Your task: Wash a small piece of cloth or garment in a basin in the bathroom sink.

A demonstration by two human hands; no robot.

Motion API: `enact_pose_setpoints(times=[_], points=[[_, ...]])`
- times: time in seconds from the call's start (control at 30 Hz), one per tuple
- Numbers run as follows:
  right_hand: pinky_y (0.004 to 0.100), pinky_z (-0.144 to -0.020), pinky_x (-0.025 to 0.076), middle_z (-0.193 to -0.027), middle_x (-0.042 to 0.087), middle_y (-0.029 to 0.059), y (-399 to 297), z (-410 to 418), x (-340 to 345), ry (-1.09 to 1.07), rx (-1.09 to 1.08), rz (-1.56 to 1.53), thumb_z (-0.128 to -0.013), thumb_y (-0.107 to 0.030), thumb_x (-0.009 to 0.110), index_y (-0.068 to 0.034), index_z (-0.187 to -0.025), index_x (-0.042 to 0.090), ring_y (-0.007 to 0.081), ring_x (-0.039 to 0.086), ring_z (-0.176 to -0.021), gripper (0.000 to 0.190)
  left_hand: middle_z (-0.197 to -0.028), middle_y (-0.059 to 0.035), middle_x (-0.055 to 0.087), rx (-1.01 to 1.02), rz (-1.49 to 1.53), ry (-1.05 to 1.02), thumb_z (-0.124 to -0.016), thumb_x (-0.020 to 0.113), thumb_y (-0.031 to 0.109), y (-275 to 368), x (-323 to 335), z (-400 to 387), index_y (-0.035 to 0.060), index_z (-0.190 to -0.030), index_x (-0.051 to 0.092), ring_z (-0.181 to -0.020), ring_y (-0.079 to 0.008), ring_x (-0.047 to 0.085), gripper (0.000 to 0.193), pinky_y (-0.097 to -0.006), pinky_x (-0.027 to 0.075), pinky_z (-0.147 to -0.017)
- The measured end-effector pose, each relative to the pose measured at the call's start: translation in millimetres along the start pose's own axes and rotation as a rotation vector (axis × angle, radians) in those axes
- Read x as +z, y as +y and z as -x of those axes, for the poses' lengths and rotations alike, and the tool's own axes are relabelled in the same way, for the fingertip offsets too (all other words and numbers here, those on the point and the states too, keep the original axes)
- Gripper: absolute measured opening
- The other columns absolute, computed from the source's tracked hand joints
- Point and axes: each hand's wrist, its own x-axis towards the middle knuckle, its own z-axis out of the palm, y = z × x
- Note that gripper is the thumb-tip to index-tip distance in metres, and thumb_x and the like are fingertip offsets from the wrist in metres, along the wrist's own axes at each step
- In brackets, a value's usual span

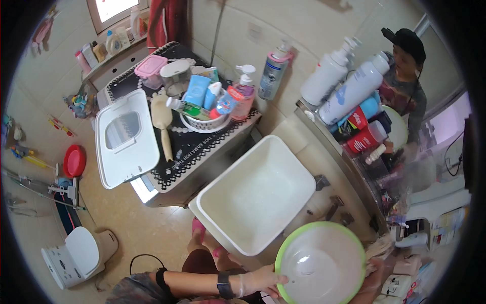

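Note:
A round basin with a lime-green rim [322, 262] is between my two hands, at the lower right. My left hand [264, 280] grips the left side of its rim, the thumb over the edge. On the far side of the basin is my right hand [374, 271], its fingers partly hidden behind the rim. Inside, the basin looks white with a glare spot at its bottom. Just beyond it, a deep white rectangular tub [258, 193] rests over the sink [212, 226]. A dark faucet [334, 205] stands beside the tub.
To the left, a cabinet-like unit with a black patterned cover [133, 76] carries a white lid [127, 138], a beige brush [162, 117] and a white basket [205, 124] of bottles. Bottles line a mirror shelf [326, 133]. A toilet [81, 252] stands lower left.

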Motion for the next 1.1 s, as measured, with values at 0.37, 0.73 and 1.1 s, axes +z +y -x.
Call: enact_pose_setpoints(times=[0.37, 0.73, 1.1], points=[[0.0290, -0.079, 0.042, -0.099, 0.056, 0.0014, 199, -126, -41, 0.031, -0.067, 0.016, -0.074, -0.012, 0.064, -0.008, -0.103, 0.057, 0.0151, 0.053, -0.090, 0.030, -0.102, -0.0140, 0.058, 0.088, -0.428, 0.723, -0.085, 0.050, 0.006, -86, -93, -174, 0.0042, -0.119, 0.043, -0.088, -0.0245, 0.061, 0.035, -0.0358, 0.058, -0.061], [0.0287, -0.087, 0.039, -0.101, 0.056, 0.0009, 194, -148, -26, -0.018, -0.046, -0.056, -0.075, -0.013, 0.066, -0.008, -0.106, 0.056, 0.0132, 0.052, -0.094, 0.034, -0.096, -0.0133, 0.061, 0.073, -0.354, 0.814, -0.084, 0.054, 0.012, -91, -165, -226, 0.0026, -0.106, 0.055, -0.081, -0.0233, 0.062, 0.024, -0.0341, 0.057, -0.056], [0.0356, -0.080, 0.045, -0.102, 0.057, 0.0106, 343, -111, 6, -0.113, 0.170, 0.769, -0.070, -0.025, 0.067, -0.007, -0.103, 0.052, 0.0260, 0.056, -0.093, 0.041, -0.089, -0.0209, 0.062, -0.170, -1.959, 0.433, -0.078, 0.062, 0.020, -101, -186, -218, -0.0047, -0.088, 0.061, -0.084, -0.0307, 0.063, 0.027, -0.0360, 0.051, -0.073]])
